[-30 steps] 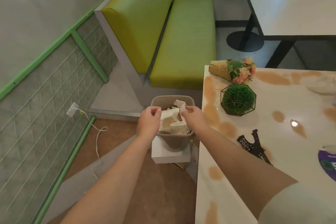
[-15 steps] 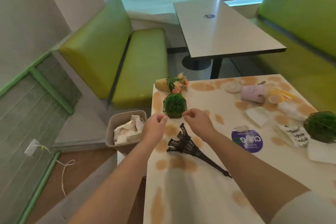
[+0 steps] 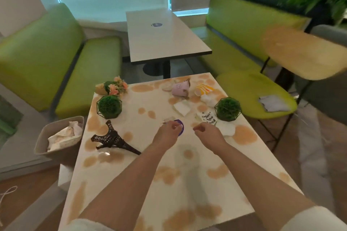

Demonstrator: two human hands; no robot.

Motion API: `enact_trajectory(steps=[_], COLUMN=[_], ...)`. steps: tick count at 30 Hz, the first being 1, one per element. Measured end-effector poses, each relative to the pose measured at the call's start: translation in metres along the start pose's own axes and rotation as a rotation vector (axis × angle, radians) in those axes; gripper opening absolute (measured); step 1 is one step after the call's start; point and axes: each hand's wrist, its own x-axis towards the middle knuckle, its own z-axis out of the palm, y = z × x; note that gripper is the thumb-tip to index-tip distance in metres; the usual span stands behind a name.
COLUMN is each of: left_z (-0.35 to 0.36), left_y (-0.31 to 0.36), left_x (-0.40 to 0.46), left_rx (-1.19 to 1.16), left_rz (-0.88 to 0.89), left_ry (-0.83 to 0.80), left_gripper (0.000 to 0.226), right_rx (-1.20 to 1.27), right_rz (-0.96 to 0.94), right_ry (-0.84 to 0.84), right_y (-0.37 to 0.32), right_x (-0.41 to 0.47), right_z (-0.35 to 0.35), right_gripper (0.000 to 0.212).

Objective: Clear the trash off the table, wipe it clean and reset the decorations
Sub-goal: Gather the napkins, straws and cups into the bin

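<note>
Clearing trash, mid-step: white orange-blotched counter [image 3: 169, 184] w/ paper scraps and tipped lilac paper cup [image 3: 180, 89] at far end. Beige bin [image 3: 56, 131] sits left, part-filled. Left hand [image 3: 167, 133], right hand [image 3: 208, 134]: fingers loosely curled, empty. Next: grab scraps. 1 s ago both were over bin.

two caged moss balls [image 3: 109, 106] [image 3: 227, 109], one bouquet [image 3: 112, 87], one tower [image 3: 113, 139], perhaps six scraps.
</note>
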Motion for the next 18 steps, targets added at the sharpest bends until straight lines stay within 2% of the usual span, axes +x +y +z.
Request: enact_trajectory(steps=[3,7,18], left_z=[0.042,0.079,0.111], left_y=[0.022,0.04,0.046], left_x=[-0.003,-0.009,0.037], left_rx=[0.006,0.027,0.144], left_rz=[0.022,0.008,-0.06], left_ry=[-0.045,-0.061,-0.08], left_gripper=[0.019,0.029,0.03], right_rx=[0.017,0.024,0.147], right_rz=[0.019,0.076,0.242], right_ry=[0.046,0.063,0.139], right_y=[0.032,0.068,0.128], right_x=[-0.006,-0.007,0.037], right_z=[-0.031,-0.058,-0.078], right_gripper=[0.015,0.018,0.019])
